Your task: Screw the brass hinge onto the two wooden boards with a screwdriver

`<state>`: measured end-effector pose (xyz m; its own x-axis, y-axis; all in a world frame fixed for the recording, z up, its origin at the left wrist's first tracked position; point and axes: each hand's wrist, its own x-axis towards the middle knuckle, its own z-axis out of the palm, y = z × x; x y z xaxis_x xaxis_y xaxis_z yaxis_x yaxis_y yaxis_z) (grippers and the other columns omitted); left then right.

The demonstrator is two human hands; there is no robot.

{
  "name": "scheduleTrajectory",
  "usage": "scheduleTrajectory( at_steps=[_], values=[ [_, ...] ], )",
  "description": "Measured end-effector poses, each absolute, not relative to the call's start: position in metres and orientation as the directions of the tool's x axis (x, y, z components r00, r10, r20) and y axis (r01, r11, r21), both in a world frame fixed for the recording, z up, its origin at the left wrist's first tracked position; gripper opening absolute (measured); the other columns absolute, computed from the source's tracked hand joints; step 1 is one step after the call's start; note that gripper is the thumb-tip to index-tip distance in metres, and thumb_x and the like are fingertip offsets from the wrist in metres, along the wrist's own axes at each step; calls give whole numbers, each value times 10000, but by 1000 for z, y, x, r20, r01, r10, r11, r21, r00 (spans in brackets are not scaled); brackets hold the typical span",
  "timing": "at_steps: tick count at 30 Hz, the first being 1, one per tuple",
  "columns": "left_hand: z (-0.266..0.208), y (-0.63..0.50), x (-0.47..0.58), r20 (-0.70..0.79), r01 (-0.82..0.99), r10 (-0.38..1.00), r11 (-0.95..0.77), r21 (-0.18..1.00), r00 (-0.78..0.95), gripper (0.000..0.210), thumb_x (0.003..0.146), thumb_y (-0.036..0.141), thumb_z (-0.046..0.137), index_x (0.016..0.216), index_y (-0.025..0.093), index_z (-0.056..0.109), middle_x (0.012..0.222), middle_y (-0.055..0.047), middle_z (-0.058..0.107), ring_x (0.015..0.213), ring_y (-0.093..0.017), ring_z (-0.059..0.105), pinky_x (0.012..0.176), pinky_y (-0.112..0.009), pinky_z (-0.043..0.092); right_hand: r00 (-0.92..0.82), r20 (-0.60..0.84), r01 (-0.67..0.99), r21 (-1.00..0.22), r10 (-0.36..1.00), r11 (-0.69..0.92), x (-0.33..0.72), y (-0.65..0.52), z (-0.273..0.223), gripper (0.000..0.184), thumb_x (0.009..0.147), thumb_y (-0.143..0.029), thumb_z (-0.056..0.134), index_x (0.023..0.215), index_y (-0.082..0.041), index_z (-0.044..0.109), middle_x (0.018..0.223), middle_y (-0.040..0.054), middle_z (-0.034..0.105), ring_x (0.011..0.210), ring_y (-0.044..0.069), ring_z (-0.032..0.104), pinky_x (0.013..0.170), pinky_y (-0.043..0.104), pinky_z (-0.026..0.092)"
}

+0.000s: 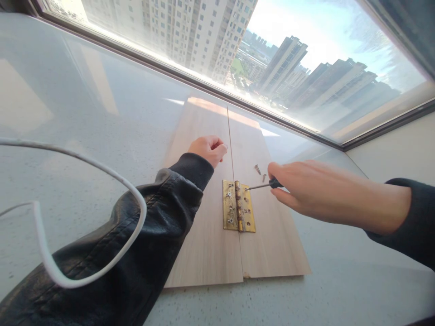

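Note:
A brass hinge (239, 206) lies unfolded across the seam between two pale wooden boards, the left board (204, 226) and the right board (272, 244). Screws (230, 220) sit in its left leaf; open holes show in the right leaf. My right hand (302, 192) grips the black handle of a screwdriver (261, 186), whose tip meets the upper part of the right leaf. Over the left board, above the hinge, my left hand (210, 149) is curled with fingertips pinched together; whatever they hold is too small to make out. Two loose screws (257, 169) rest on the right board.
The boards lie on a pale speckled sill (102, 117) beneath a window with a dark frame (170, 81). A white cable (136, 194) loops in front of my left sleeve. Tall buildings stand outside. A white wall (397, 145) rises at the right.

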<state>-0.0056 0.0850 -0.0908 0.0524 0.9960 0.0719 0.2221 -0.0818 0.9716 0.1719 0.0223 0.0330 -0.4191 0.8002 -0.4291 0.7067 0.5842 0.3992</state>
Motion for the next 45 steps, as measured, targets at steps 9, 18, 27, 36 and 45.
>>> scheduleTrajectory(
  at_steps=[9, 18, 27, 36, 45],
  values=[
    [-91, 85, -5, 76, 221, 996, -86, 972, 53, 175, 703, 284, 502, 628, 159, 599, 509, 7, 570, 495, -115, 510, 525, -245, 389, -707, -454, 355, 435, 541, 828, 177, 30, 33, 222, 893, -302, 472, 700, -198, 506, 639, 20, 542, 531, 161, 479, 494, 295, 204],
    [-91, 84, -6, 75, 218, 996, -83, 972, 45, 167, 706, 271, 501, 619, 160, 591, 504, 8, 570, 492, -111, 514, 533, -248, 396, -482, -321, 628, 522, 815, 577, 163, 32, 17, 408, 825, -496, 440, 531, -213, 434, 478, 24, 455, 403, 112, 227, 442, 300, 154],
    [-92, 85, -6, 76, 217, 996, -85, 972, 52, 162, 715, 262, 509, 633, 155, 598, 511, 6, 573, 492, -109, 517, 537, -251, 417, -163, -349, 851, 424, 923, 310, 155, 36, 19, 493, 806, -550, 431, 445, -217, 389, 478, 45, 448, 431, 136, 313, 458, 325, 263],
    [-94, 87, -6, 87, 217, 995, -96, 971, 48, 170, 708, 286, 517, 617, 165, 594, 503, 7, 570, 488, -111, 504, 550, -255, 424, -13, -400, 929, 334, 917, 159, 163, 38, 21, 543, 828, -573, 383, 436, -198, 407, 449, 33, 470, 389, 111, 361, 441, 315, 284],
    [-94, 88, -4, 76, 224, 996, -83, 971, 43, 172, 716, 293, 518, 623, 169, 592, 512, 7, 581, 493, -117, 517, 551, -257, 426, 167, -223, 861, -442, 960, -253, 237, 41, -9, 302, 719, -486, 605, 768, -189, 580, 626, 11, 575, 537, 135, 523, 466, 267, 431]
  ],
)
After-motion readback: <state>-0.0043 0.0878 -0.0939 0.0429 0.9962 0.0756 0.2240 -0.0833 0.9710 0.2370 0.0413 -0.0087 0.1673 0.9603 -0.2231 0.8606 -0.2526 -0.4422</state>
